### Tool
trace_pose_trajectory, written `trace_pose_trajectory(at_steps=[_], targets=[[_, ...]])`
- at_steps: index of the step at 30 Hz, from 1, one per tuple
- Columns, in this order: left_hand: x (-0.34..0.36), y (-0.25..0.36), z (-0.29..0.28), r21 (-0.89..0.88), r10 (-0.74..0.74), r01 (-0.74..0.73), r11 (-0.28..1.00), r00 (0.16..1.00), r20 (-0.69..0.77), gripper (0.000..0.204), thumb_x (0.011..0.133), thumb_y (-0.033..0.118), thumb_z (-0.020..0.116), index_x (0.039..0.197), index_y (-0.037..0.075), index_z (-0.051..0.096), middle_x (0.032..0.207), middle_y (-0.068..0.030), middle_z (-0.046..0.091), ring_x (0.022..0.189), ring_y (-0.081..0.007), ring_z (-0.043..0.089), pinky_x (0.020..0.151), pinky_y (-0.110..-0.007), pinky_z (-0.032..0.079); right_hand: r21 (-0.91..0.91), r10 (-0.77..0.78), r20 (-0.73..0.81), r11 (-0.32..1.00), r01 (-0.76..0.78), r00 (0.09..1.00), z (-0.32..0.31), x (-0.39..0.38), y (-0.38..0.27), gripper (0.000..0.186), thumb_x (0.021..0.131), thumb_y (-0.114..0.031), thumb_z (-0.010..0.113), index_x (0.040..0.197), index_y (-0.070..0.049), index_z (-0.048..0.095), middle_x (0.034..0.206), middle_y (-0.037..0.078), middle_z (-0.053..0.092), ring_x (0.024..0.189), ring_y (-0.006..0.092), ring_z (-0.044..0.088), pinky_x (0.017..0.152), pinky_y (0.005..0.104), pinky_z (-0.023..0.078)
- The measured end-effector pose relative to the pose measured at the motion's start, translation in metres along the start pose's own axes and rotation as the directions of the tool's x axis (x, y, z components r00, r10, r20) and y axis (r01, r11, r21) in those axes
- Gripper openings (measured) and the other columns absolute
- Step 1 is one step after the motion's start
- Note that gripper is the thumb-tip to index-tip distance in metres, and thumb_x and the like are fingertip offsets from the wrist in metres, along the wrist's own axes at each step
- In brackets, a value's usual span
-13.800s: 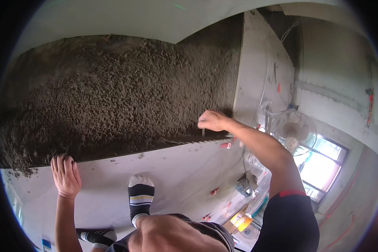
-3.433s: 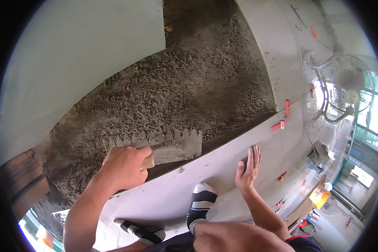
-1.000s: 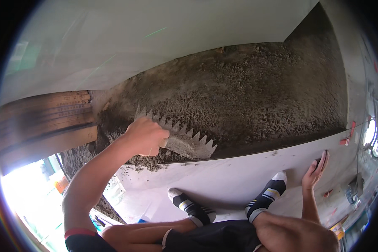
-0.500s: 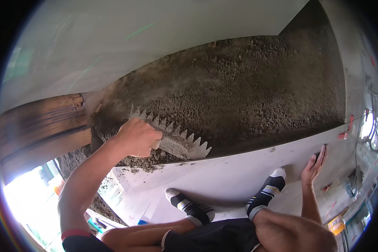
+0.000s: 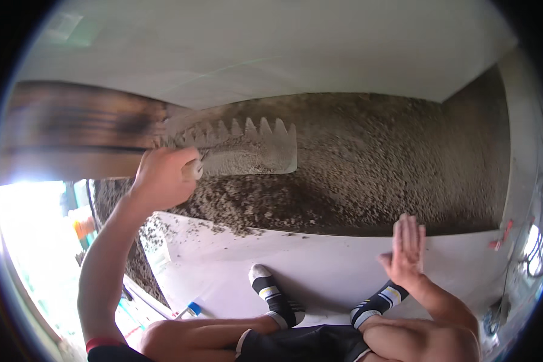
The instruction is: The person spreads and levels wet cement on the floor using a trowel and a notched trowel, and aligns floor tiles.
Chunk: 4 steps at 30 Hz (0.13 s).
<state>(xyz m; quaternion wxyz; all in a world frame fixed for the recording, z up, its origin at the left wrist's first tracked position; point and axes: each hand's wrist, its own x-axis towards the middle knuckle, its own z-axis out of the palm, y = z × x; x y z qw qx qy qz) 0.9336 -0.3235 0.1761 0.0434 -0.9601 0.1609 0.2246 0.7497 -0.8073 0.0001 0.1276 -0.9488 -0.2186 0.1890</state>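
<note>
Notched trowel (image 5: 241,151) now higher, left hand (image 5: 163,175).

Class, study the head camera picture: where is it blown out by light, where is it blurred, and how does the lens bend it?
Head view: daylight blows out the lower left edge; the wooden board at left is smeared by blur, the notched trowel in the left hand slightly soft; the pale tile edge bows from fisheye, dark vignette rings the frame.
</note>
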Motion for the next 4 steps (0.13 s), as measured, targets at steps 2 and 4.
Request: trace_pose_trajectory(at_steps=[2, 4], targets=[[-0.05, -0.002, -0.013, -0.274, -0.286, 0.282, 0.92, 0.958, 0.026, 0.019, 0.07, 0.009, 0.067, 0.088, 0.01, 0.064, 0.073, -0.0095, 0.067, 0.071, -0.0327, 0.066, 0.072, -0.043, 0.051, 0.013, -0.135, 0.039, 0.991, 0.135, 0.99, 0.008, 0.033, -0.026, 0.097, 0.086, -0.052, 0.062, 0.153, 0.006, 0.023, 0.16, 0.028, 0.022, 0.149, 0.0447, 0.02, 0.119, 0.0607, 0.013], [-0.094, -0.01, -0.022, -0.305, -0.413, 0.402, 0.863, 0.91, 0.032, 0.022, 0.069, 0.011, 0.068, 0.09, 0.009, 0.065, 0.075, -0.0095, 0.067, 0.073, -0.029, 0.068, 0.079, -0.042, 0.052, 0.055, -0.289, 0.076, 0.957, 0.285, 0.954, 0.017, 0.074, -0.064, 0.106, 0.082, -0.059, 0.064, 0.154, 0.006, 0.02, 0.162, 0.024, 0.022, 0.151, 0.0416, 0.018, 0.119, 0.064, 0.009]])
